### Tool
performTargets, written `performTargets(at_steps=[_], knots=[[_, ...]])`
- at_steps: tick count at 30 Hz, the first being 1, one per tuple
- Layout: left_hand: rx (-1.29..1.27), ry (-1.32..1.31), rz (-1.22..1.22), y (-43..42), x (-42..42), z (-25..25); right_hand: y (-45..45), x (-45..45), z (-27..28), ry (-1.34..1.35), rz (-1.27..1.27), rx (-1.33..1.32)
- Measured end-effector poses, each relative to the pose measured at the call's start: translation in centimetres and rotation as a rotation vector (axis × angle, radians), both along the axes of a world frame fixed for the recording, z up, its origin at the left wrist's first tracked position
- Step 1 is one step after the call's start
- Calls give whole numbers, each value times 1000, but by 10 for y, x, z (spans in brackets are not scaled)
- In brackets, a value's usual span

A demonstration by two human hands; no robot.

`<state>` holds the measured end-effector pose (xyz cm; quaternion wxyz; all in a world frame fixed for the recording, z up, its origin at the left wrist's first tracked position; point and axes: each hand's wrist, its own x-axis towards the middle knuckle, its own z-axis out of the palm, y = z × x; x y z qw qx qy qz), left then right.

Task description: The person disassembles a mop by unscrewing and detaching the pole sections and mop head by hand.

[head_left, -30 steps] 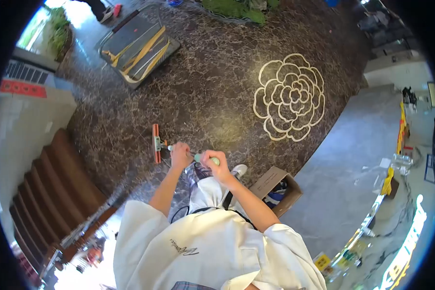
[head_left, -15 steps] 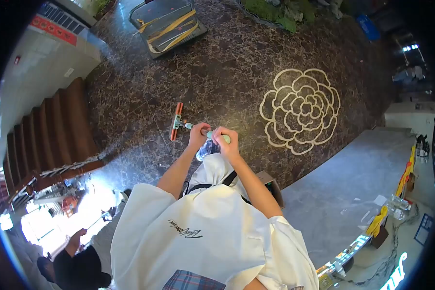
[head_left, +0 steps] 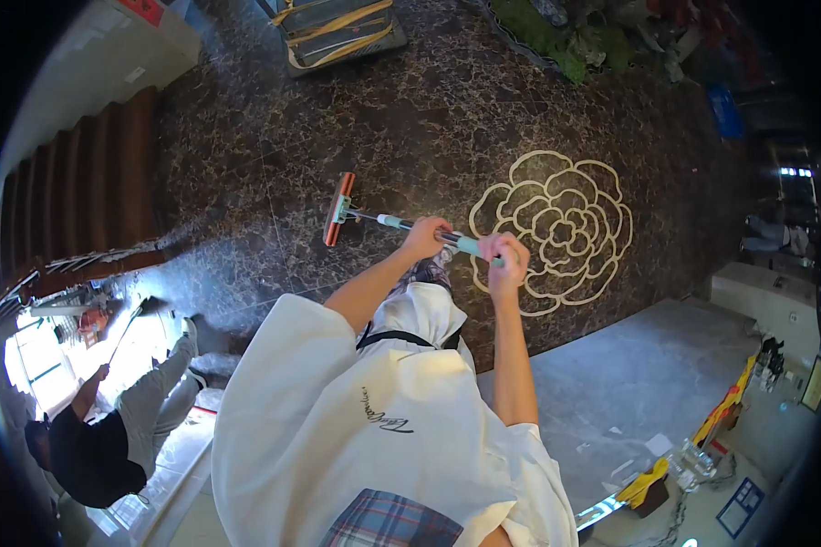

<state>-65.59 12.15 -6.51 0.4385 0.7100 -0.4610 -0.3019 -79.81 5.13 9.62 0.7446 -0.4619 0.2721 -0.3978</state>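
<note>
A mop (head_left: 339, 210) with an orange-red head and a pale green and metal handle rests on the dark marbled floor, left of my body. Lower on its handle, my left hand (head_left: 426, 237) is wrapped round the pole. My right hand (head_left: 505, 254) grips the pale green top end of the same handle. Beyond my right hand, a cream flower pattern (head_left: 566, 228) marks the floor. One of my feet shows partly below the handle.
Brown steps (head_left: 91, 182) rise at the left. A trolley with yellow straps (head_left: 342, 32) stands at the top, beside greenery (head_left: 556, 41). Another person (head_left: 96, 447) holding a long pole is at the lower left. A grey counter (head_left: 602, 392) lies to the right.
The view has turned and shifted. The mop handle now reaches further out, with my hands further from its head and wider apart. The other person has come more fully into view; the cardboard box has left it.
</note>
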Motion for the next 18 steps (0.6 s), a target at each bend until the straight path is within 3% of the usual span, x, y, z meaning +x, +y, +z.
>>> performTargets(at_steps=[9,15,18], knots=[[22,163,-107,-171,-79,35,-152,-69,48,76,-109,-38],[67,130,-215,-198,-82,42,-172,-69,63,119,-119,-119],[50,245,-178,-189,-71,53,-164,-63,57,160,-126,-67]])
